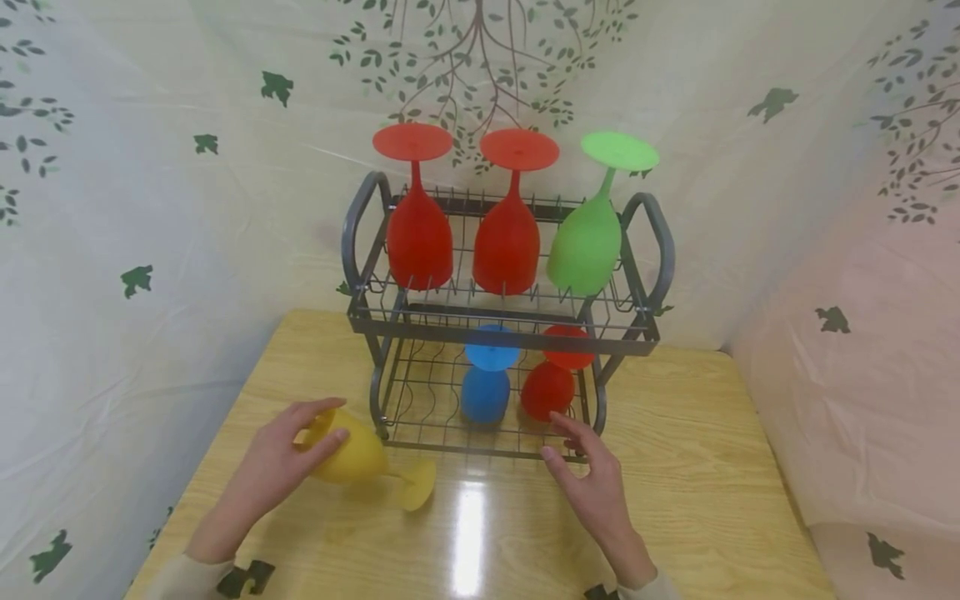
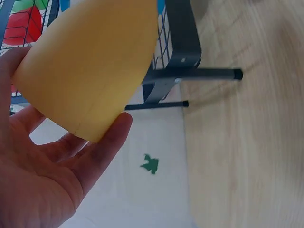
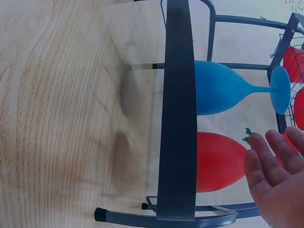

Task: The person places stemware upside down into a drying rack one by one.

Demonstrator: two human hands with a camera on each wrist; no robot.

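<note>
My left hand (image 1: 281, 454) grips a yellow plastic goblet (image 1: 352, 450) round the rim end of its bowl. The goblet is tilted, its stem and foot pointing right and down toward the camera, in front of the rack's left side. In the left wrist view, thumb and fingers spread around the rim of the yellow bowl (image 2: 95, 66). My right hand (image 1: 596, 483) is at the lower tier's front right, fingers loosely extended and holding nothing. Its fingertips are right by an upside-down red goblet (image 1: 549, 392), seen also in the right wrist view. A blue goblet (image 1: 486, 393) stands upside down to its left.
A dark two-tier wire dish rack (image 1: 502, 337) stands on the wooden table (image 1: 682, 467). Its upper tier carries two upside-down red goblets (image 1: 420, 242) and a green goblet (image 1: 588, 246). Leaf-patterned cloth (image 1: 225, 208) hangs behind and at both sides.
</note>
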